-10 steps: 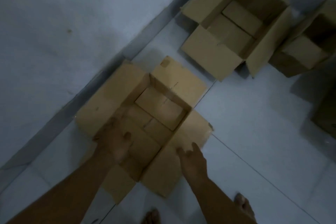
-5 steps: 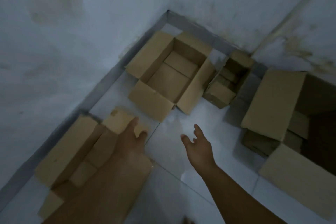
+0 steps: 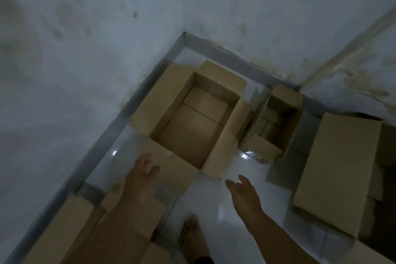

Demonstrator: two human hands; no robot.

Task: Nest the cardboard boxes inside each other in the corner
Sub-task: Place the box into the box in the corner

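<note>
An open, empty cardboard box (image 3: pixel 194 126) stands on the floor near the corner, flaps spread outward. To its right stands a smaller open box (image 3: pixel 276 122) against the back wall. A large open box (image 3: pixel 336 169) fills the right edge. Another open box (image 3: pixel 70 227) lies at the lower left, partly hidden by my left arm. My left hand (image 3: pixel 141 180) hovers over the near flap of the corner box, fingers apart, holding nothing. My right hand (image 3: pixel 244 193) is stretched out above bare floor, just short of that box's right flap, also empty.
Two stained walls meet at the corner (image 3: pixel 184 34), with a grey skirting along the base. The floor (image 3: pixel 235 231) is glossy white tile. My bare foot (image 3: pixel 192 238) stands at the bottom middle.
Both hands have left the lower-left box and reached forward. The view has swung up and closer to the corner box, which now looks larger.
</note>
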